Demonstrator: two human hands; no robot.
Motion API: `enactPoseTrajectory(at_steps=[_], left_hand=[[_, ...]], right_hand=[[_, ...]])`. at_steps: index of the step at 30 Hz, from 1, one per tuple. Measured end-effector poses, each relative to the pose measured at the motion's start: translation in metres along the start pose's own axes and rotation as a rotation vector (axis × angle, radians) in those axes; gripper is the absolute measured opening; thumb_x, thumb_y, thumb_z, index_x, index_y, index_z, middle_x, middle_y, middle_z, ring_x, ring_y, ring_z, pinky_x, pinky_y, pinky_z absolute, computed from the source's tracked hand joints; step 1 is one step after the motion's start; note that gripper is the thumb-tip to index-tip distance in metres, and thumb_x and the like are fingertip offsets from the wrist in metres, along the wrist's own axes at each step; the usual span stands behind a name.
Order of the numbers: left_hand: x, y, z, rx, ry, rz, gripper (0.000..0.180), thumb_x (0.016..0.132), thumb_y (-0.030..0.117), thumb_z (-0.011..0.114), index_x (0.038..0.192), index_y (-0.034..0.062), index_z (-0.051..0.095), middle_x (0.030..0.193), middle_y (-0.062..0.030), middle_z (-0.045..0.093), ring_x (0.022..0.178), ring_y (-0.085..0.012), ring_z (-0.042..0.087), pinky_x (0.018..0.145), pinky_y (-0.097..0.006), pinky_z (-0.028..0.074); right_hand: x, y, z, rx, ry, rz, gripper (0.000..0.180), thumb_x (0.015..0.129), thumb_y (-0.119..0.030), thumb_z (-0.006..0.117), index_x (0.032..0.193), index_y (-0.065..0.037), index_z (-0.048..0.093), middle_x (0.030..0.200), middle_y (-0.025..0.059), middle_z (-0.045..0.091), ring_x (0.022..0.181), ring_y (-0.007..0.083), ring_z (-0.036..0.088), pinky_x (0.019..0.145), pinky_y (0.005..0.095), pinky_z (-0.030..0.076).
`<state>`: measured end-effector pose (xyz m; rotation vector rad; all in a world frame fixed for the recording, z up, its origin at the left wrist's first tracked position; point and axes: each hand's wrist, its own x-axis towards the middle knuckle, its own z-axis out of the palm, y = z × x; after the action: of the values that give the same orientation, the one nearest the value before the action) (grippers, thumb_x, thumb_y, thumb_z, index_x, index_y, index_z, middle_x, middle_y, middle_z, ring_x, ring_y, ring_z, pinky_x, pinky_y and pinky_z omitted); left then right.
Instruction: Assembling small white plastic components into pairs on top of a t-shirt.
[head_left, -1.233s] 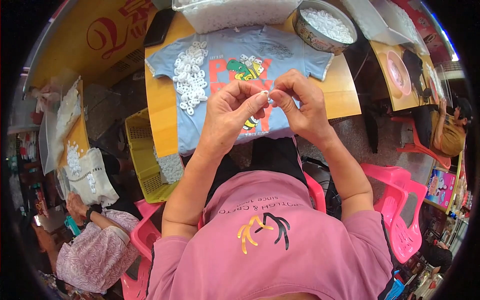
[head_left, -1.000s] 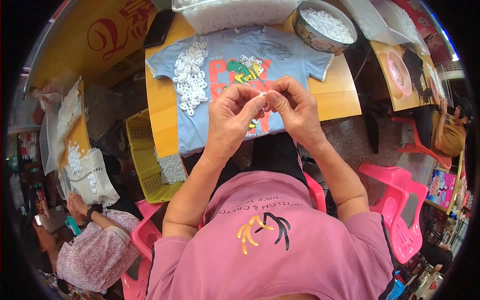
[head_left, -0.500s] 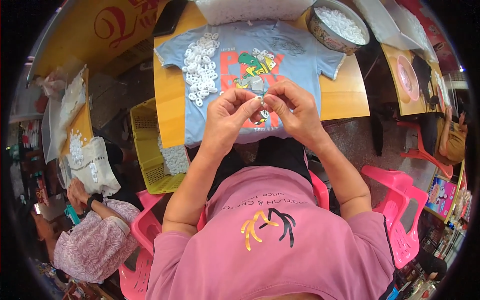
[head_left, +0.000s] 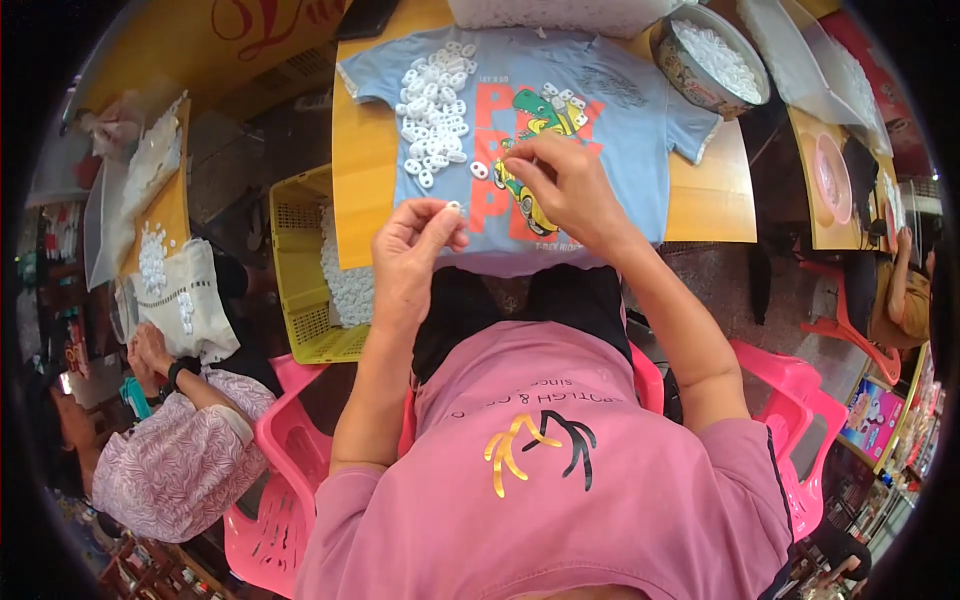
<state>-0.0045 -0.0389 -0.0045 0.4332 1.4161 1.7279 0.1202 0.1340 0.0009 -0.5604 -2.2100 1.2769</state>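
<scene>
My left hand point(head_left: 410, 250) is closed, with a small white plastic piece point(head_left: 453, 206) pinched between thumb and forefinger. Over the print of a blue T-shirt point(head_left: 640, 150), my right hand point(head_left: 570, 190) reaches in with bent fingers drawn together. Whatever is between those fingertips, if anything, is too small to make out. Just left of them a single white oval piece with two dark holes point(head_left: 479, 171) lies on the cloth. A pile of similar white ovals point(head_left: 430, 115) covers the shirt's left side, and several more lie near its printed dinosaur.
The shirt lies on a yellow table point(head_left: 715, 195). At its back stand a round tin of white pieces point(head_left: 712, 60) and a translucent bin point(head_left: 560, 14). A yellow crate point(head_left: 300, 270) sits to the left. Pink chairs point(head_left: 790, 410) flank me; a person point(head_left: 185, 440) works at the left table.
My hands, which met over the shirt, have parted. The left has moved left and slightly down with the white piece; the right has shifted up toward the print. The view has shifted slightly.
</scene>
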Motion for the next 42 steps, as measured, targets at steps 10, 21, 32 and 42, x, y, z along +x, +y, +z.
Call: enactPoseTrajectory(at_steps=[10, 21, 32, 42], left_hand=[[-0.001, 0.008, -0.030, -0.053, 0.144, 0.131, 0.013, 0.091, 0.009, 0.065, 0.098, -0.0009, 0.061, 0.085, -0.0083, 0.066, 0.069, -0.0110, 0.061, 0.066, -0.024, 0.049], [0.013, 0.020, 0.015, -0.178, -0.086, 0.122, 0.013, 0.091, 0.010, 0.065, 0.096, -0.0005, 0.060, 0.084, -0.0082, 0.066, 0.071, -0.0123, 0.061, 0.067, -0.025, 0.049], [0.020, 0.035, 0.061, -0.322, -0.255, 0.139, 0.013, 0.092, 0.008, 0.063, 0.100, -0.0006, 0.059, 0.088, -0.0087, 0.066, 0.075, -0.0131, 0.062, 0.070, -0.025, 0.050], [0.021, 0.029, 0.070, -0.361, -0.221, 0.178, 0.011, 0.093, 0.005, 0.060, 0.103, 0.0000, 0.059, 0.096, -0.0091, 0.066, 0.084, -0.0137, 0.065, 0.074, -0.024, 0.052]], right_hand=[[0.015, 0.007, 0.039, -0.618, -0.025, -0.266, 0.014, 0.080, -0.019, 0.070, 0.086, -0.007, 0.065, 0.082, 0.0095, 0.060, 0.077, 0.0286, 0.062, 0.063, 0.0397, 0.048], [0.001, -0.021, 0.002, 0.808, -0.010, 0.363, 0.031, 0.095, -0.016, 0.061, 0.122, 0.000, 0.060, 0.093, -0.0007, 0.060, 0.077, 0.0069, 0.056, 0.072, 0.0256, 0.050], [-0.015, -0.040, -0.018, 1.014, 0.032, 0.297, 0.032, 0.097, -0.015, 0.057, 0.126, -0.001, 0.056, 0.093, 0.0008, 0.060, 0.083, 0.0081, 0.057, 0.077, 0.0288, 0.053], [-0.021, -0.033, -0.022, 0.725, 0.164, 0.187, 0.024, 0.096, -0.016, 0.061, 0.114, -0.001, 0.062, 0.089, 0.0030, 0.064, 0.075, 0.0082, 0.058, 0.068, 0.0259, 0.052]])
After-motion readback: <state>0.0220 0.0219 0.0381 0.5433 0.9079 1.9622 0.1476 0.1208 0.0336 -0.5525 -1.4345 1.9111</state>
